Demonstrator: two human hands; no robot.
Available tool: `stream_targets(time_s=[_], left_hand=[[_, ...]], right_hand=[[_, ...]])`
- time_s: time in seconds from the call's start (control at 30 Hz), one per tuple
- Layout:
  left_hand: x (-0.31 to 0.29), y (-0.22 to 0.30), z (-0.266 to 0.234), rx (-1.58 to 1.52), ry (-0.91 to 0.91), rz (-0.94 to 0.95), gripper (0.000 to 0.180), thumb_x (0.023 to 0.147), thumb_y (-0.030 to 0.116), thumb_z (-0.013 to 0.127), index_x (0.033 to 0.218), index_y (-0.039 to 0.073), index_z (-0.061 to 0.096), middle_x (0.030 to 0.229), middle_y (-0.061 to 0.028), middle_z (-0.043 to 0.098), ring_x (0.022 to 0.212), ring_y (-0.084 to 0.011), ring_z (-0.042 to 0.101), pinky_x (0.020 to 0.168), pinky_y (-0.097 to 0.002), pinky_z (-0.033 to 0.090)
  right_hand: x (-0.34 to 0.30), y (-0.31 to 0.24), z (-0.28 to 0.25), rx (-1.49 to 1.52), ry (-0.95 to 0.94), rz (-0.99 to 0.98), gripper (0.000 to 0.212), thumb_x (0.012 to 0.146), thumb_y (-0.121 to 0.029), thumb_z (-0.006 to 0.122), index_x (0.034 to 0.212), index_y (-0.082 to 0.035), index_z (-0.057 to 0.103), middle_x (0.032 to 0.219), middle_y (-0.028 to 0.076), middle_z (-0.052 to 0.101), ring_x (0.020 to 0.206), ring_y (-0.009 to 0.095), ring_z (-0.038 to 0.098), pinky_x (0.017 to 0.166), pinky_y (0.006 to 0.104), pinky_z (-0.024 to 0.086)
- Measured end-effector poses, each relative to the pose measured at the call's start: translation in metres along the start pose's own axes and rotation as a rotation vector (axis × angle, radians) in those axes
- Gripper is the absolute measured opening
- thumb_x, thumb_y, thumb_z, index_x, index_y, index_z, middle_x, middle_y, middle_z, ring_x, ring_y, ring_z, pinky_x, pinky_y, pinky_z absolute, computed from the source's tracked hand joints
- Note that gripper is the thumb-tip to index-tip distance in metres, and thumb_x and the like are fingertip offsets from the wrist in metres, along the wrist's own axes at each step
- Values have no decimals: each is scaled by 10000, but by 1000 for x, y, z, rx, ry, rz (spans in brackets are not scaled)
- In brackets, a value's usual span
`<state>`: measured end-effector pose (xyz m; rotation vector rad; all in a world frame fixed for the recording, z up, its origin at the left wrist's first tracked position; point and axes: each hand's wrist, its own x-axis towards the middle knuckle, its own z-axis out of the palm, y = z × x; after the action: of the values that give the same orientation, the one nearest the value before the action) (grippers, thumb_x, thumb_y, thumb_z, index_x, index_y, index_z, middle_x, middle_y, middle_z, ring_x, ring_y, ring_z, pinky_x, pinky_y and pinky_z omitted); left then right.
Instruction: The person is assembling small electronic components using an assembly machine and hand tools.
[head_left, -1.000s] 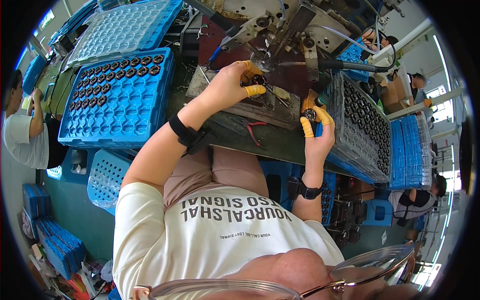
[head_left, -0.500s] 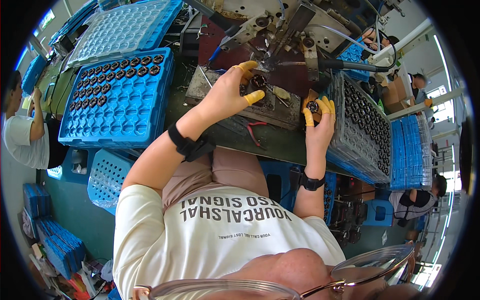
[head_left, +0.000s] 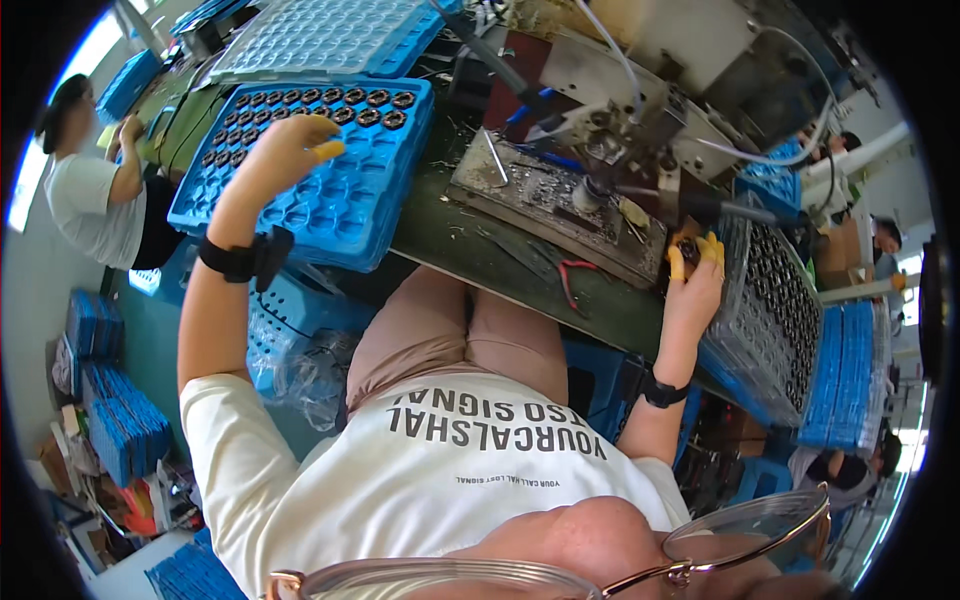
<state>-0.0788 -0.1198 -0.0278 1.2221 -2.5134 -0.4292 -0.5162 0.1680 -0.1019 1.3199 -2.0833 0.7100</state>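
Observation:
My left hand [head_left: 280, 158], with yellow finger covers, is over the blue tray [head_left: 355, 215] on the left, fingers curled together. Whatever they hold is hidden. Rows of dark ring-shaped stators [head_left: 378, 97] fill the tray's far part; its nearer pockets show bare blue. At the right end of the metal work plate my right hand [head_left: 697, 268], also in yellow finger covers, grips a small dark stator [head_left: 688, 249], partly covered by the fingers. Between the hands stands the machine's fixture with a small metal post [head_left: 587, 194].
Red-handled pliers [head_left: 571, 287] lie before the metal plate [head_left: 560, 207]. A clear tray of dark stators [head_left: 765, 290] stands beside my right hand. A clear-lidded blue tray [head_left: 310, 40] is behind the left tray. Another person [head_left: 90, 180] sits at far left.
My left hand has moved left from the machine's fixture to above the blue tray. The dark ring at the fixture no longer shows there. The right hand still grips its stator; the view has shifted.

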Motion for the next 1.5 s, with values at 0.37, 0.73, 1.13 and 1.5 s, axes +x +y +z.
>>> stream_targets(time_s=[0.37, 0.73, 1.13, 1.5], left_hand=[[67, -76, 15, 107, -50, 65, 410, 799, 158, 766, 1160, -7, 663, 1046, -208, 687, 962, -347, 666, 838, -417, 518], [72, -60, 19, 190, -2, 0, 382, 782, 169, 807, 1085, -25, 680, 927, -180, 718, 854, -308, 693, 768, -374, 533], [44, -30, -15, -187, 213, -23, 357, 850, 145, 746, 1158, 2, 633, 1037, -115, 703, 909, -190, 704, 750, -286, 526], [-16, 51, 52, -925, 195, 115, 479, 882, 20, 699, 1341, 13, 561, 1129, -27, 643, 931, -65, 583, 786, -191, 445]], right_hand=[[13, 39, -91, 134, 186, 331, 353, 832, -178, 769, 1145, -50, 671, 1015, 129, 608, 897, 282, 594, 804, 375, 487], [-6, 73, -80, -50, -61, 397, 259, 922, -135, 590, 1155, -60, 674, 1085, 152, 642, 958, 323, 637, 827, 394, 488], [-7, 65, -76, -167, 29, 352, 238, 975, -232, 550, 1148, -125, 675, 1146, 141, 627, 1031, 362, 602, 851, 437, 486], [-7, 65, -79, -122, 32, 368, 248, 988, -239, 527, 1150, -148, 691, 1112, 130, 644, 1031, 346, 601, 862, 432, 481]])
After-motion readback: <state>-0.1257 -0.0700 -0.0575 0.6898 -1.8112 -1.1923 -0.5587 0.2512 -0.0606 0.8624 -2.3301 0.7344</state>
